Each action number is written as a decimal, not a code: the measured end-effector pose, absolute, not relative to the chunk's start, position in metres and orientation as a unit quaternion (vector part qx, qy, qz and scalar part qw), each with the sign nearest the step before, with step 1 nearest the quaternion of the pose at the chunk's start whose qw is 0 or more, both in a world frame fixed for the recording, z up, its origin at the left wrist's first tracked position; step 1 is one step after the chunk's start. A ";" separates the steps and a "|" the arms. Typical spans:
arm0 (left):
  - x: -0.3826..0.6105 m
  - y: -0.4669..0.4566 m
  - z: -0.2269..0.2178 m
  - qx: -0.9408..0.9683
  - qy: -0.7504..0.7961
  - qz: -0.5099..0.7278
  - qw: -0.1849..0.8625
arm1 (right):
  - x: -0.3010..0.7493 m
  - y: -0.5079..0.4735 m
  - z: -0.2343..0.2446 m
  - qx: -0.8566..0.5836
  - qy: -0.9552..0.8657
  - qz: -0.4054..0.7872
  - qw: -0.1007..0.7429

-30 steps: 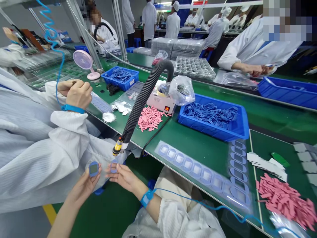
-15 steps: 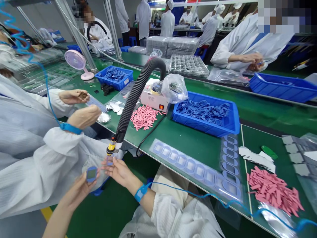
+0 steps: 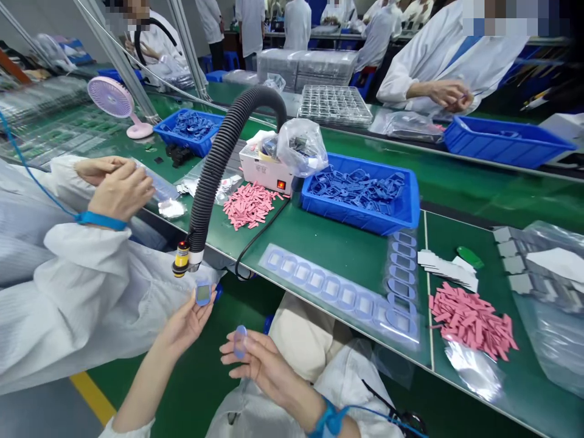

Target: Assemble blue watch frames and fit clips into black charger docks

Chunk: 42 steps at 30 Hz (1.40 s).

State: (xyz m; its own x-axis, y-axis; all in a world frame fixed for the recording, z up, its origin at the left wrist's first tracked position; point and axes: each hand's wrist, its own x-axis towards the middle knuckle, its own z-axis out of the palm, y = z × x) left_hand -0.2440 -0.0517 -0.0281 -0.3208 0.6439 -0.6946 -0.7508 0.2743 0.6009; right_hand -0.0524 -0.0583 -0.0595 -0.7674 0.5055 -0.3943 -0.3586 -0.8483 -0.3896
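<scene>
Co-worker's hands (image 3: 121, 191) far left, over the bench, pinching a clear strip (image 3: 154, 187); blue wrist strap (image 3: 101, 221) on that arm. Black corrugated hose (image 3: 214, 164) arcs down to a yellow nozzle (image 3: 181, 258), hanging just above my left hand (image 3: 187, 328). Left thumb and fingertips (image 3: 208, 310) grasp a small blue-framed piece (image 3: 203, 294) with a dark window, held upright, below the bench edge. Right hand (image 3: 260, 359) pinches a translucent blue frame (image 3: 239, 340), slightly tilted, near the left hand. Open room around both hands over the green floor (image 3: 205, 389); nozzle is the tightest clearance.

Past the near edge of the green bench (image 3: 319, 243): loose pink strips (image 3: 249, 205), matte and narrow. White box (image 3: 263, 171) with lit red switch; label too small for me to read. Blue plastic tray (image 3: 360, 194) heaped with blue frames. Blue frames on clear film (image 3: 337, 286) lie along the edge. Second pink pile (image 3: 472, 319) far right.
</scene>
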 end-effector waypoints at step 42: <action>0.045 -0.018 0.075 -0.031 0.280 0.469 0.837 | 0.158 -0.026 0.030 -0.275 -0.054 0.737 0.615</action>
State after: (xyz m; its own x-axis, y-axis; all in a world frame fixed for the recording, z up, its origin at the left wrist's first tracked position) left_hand 0.0451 -0.0183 0.0749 0.4036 0.7672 -0.4984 -0.8025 0.5585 0.2099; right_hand 0.1583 -0.0264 0.0295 -0.0934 0.9359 -0.3396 -0.8767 -0.2390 -0.4176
